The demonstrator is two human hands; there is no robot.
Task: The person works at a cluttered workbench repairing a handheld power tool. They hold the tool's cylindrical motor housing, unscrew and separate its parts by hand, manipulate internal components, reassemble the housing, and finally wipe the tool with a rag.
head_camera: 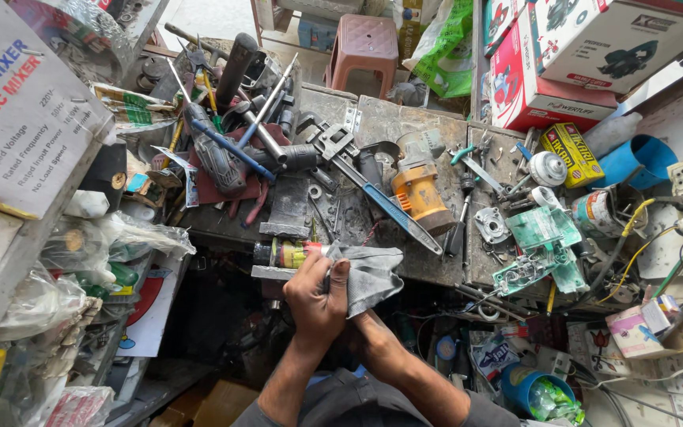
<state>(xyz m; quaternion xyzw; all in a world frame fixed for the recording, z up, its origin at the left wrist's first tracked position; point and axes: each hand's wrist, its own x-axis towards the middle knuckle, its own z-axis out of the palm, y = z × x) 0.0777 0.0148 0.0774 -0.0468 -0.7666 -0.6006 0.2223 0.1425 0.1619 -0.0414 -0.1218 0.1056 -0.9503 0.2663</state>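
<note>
My left hand (318, 296) is closed around a grey rag (373, 273) at the near edge of a cluttered workbench (405, 119). The rag is bunched over one end of a cylindrical motor part (286, 253) with yellow, green and red bands, which sticks out to the left of my fingers. My thumb presses on the cloth. My right hand (373, 340) sits just below and to the right, tucked under the rag and against my left hand. Its fingers are hidden, so its grip cannot be made out.
On the bench lie a blue-handled pipe wrench (381, 202), an orange power-tool body (416, 194), green plastic parts (543, 229), screwdrivers and loose metal pieces. Cardboard boxes (17, 119) crowd the left, more boxes (594, 55) the far right. A pink stool (365, 43) stands beyond.
</note>
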